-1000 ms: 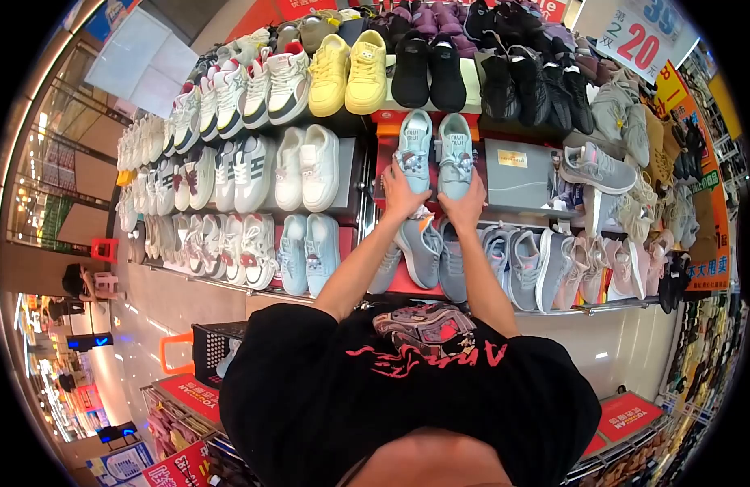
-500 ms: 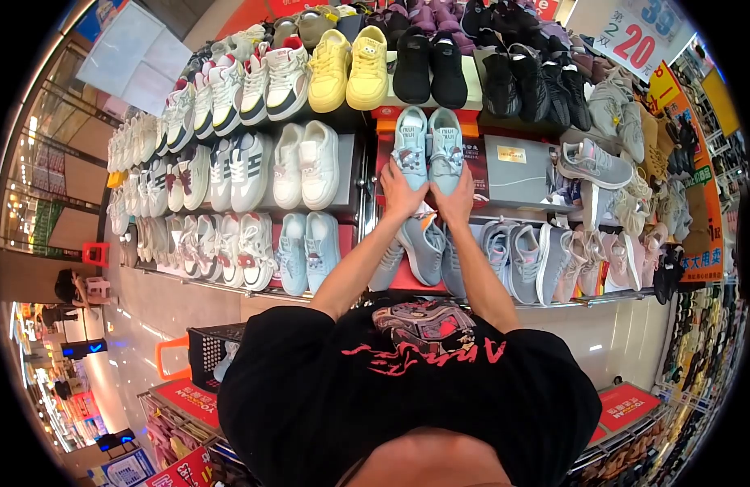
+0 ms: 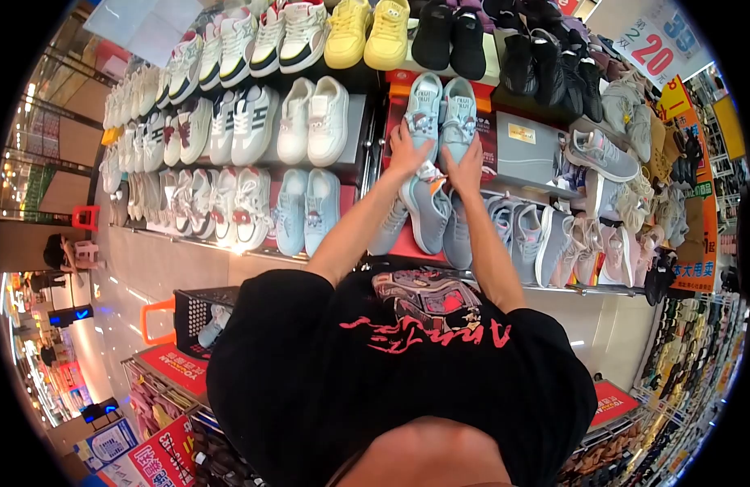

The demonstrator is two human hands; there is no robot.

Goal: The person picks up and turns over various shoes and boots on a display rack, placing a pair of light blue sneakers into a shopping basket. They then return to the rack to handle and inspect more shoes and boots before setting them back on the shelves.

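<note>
A pair of light blue sneakers stands side by side on a red shoe box, toes toward me. My left hand (image 3: 409, 151) is closed round the side and toe of the left light blue sneaker (image 3: 424, 101). On the right one (image 3: 458, 112), my right hand (image 3: 464, 168) grips the toe end from the outer side. Parts of both toes are hidden by my fingers. Just below my wrists, a grey sneaker (image 3: 428, 219) leans on the lower shelf among other grey shoes.
Left of my hands stand white sneakers (image 3: 327, 122) and another light blue pair (image 3: 321, 207). Yellow sneakers (image 3: 386, 34) and black shoes (image 3: 467, 45) line the upper row. A grey shoe box (image 3: 529, 154) lies to the right. A black basket (image 3: 193, 312) is behind me at left.
The camera view has tilted and shifted, so the shelves sit higher in it. Both hands stay on the light blue sneakers, with the left hand slightly further round its shoe.
</note>
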